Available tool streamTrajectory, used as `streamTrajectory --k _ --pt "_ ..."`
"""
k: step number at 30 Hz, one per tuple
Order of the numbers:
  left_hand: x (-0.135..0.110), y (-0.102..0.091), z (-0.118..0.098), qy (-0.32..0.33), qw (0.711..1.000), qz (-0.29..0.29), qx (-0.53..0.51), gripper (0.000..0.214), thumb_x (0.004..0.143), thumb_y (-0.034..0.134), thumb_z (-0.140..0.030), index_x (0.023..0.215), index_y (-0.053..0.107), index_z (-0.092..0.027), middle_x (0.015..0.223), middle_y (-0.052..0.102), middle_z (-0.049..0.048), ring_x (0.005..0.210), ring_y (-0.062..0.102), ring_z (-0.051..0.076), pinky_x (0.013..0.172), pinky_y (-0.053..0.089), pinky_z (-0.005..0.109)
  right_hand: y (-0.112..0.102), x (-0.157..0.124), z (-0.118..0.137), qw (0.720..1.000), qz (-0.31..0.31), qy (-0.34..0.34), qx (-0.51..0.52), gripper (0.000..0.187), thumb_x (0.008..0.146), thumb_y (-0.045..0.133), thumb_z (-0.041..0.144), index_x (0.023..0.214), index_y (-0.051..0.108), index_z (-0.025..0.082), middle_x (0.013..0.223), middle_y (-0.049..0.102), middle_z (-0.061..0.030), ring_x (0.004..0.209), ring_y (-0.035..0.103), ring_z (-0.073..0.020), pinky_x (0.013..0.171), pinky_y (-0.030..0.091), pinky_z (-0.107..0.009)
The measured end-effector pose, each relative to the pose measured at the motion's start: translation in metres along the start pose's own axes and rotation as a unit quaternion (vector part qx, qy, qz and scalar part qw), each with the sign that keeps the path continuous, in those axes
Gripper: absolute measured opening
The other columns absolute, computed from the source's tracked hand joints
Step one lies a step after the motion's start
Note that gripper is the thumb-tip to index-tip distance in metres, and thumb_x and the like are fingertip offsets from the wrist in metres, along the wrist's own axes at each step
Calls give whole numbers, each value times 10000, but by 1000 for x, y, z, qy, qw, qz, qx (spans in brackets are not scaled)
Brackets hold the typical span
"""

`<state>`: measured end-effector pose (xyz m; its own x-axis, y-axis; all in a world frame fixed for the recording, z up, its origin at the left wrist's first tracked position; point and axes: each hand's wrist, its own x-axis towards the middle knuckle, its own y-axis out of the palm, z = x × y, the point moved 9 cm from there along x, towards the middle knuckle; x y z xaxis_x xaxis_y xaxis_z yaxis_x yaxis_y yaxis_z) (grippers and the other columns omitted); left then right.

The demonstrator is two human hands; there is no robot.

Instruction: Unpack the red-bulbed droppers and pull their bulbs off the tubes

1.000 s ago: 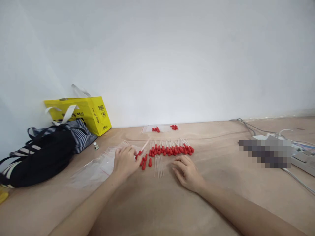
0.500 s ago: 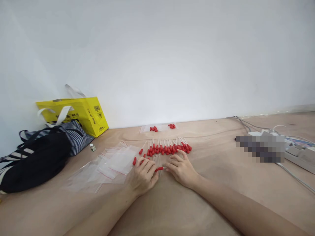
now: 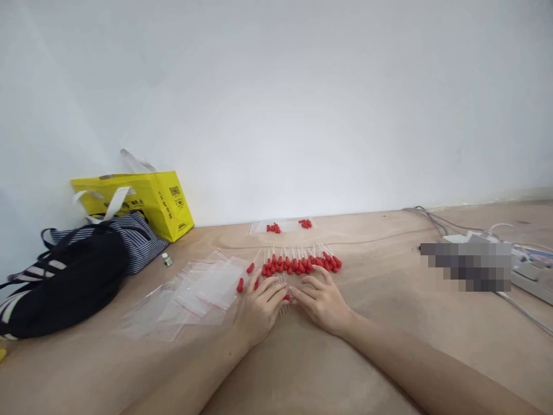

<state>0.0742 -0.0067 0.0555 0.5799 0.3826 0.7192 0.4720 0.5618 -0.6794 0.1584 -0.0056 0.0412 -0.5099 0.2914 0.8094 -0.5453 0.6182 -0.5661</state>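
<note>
Just on the near side of the dropper row [image 3: 298, 265], the left hand [image 3: 260, 309] pinches a red bulb [image 3: 287, 297] in curled fingers; whether the right hand [image 3: 322, 301], fingers bent, grips anything, I can't tell from here. A crooked push could make that smooth, rubbery-looking bulb slip.

Your left hand [image 3: 261, 308] pinches a red bulb [image 3: 287, 297] at the lower center of the frame. Your right hand [image 3: 322, 302] meets it from the right, fingers bent; its grip is hidden. Directly above both hands, red-tipped droppers [image 3: 298, 265] lie in a row. Clear plastic bags [image 3: 207, 291] overlap left of center. A yellow bag [image 3: 170, 207] stands at middle left, behind a black bag [image 3: 82, 282]. A small bottle [image 3: 166, 260] stands near the clear bags.
</note>
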Motion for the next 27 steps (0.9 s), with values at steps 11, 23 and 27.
streamTrajectory --k 11,23,27 --pt "-3 -2 -3 28 998 22 51 175 815 455 -210 759 620 -230 931 654 -24 951 534 191 994 194 495 -3 -7 6 999 9 -34 -14 153 778 456 85 812 562 190 610 606 31 824 536 -140 999 121 -486" --pt "-12 -5 6 -1 999 39 36 220 817 408 -160 748 608 -220 991 638 -5 1013 504 209 970 195 509 -9 -10 -7 1000 15 17 0 166 821 424 155 741 565 191 607 596 14 729 526 -126 936 227 -431" --pt "-16 -9 20 -53 998 33 23 224 841 400 -226 775 613 -217 922 632 31 932 527 212 863 343 463 -5 -16 -18 997 53 55 15 171 835 419 196 809 588 193 625 582 5 575 496 -101 644 369 -261"
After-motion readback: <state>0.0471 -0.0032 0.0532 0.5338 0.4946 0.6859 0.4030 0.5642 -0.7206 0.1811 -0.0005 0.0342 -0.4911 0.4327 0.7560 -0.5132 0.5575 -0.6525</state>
